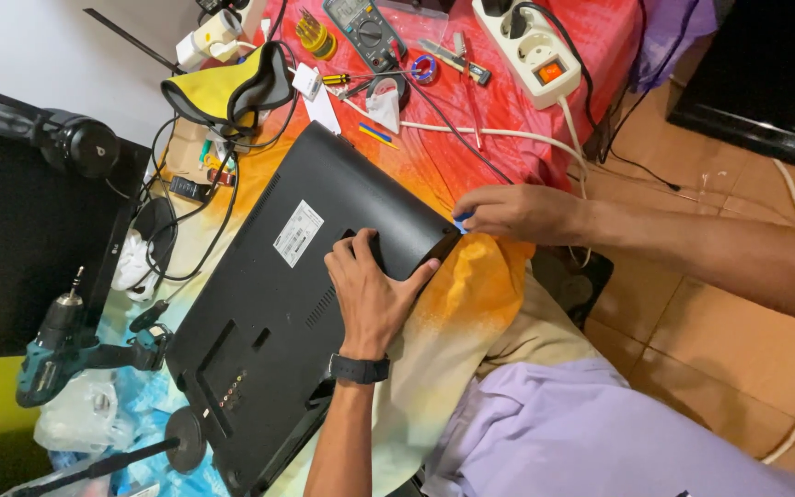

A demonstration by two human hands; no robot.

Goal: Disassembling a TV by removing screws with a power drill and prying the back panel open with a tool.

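A black flat monitor (269, 313) lies face down on a red, orange and pale cloth (471, 294), its back cover with a white sticker (298, 233) facing up. My left hand (372, 290) presses flat on the back cover near its right corner, a dark band on the wrist. My right hand (517, 212) pinches a small blue pry tool (461, 221) against the seam at the cover's right edge.
A teal cordless drill (57, 354) lies at the left. A multimeter (365, 32), screwdrivers (351, 81), a white power strip (526, 46) with cables, and a yellow-black pouch (227, 92) sit at the far side. Tiled floor (710, 331) lies to the right.
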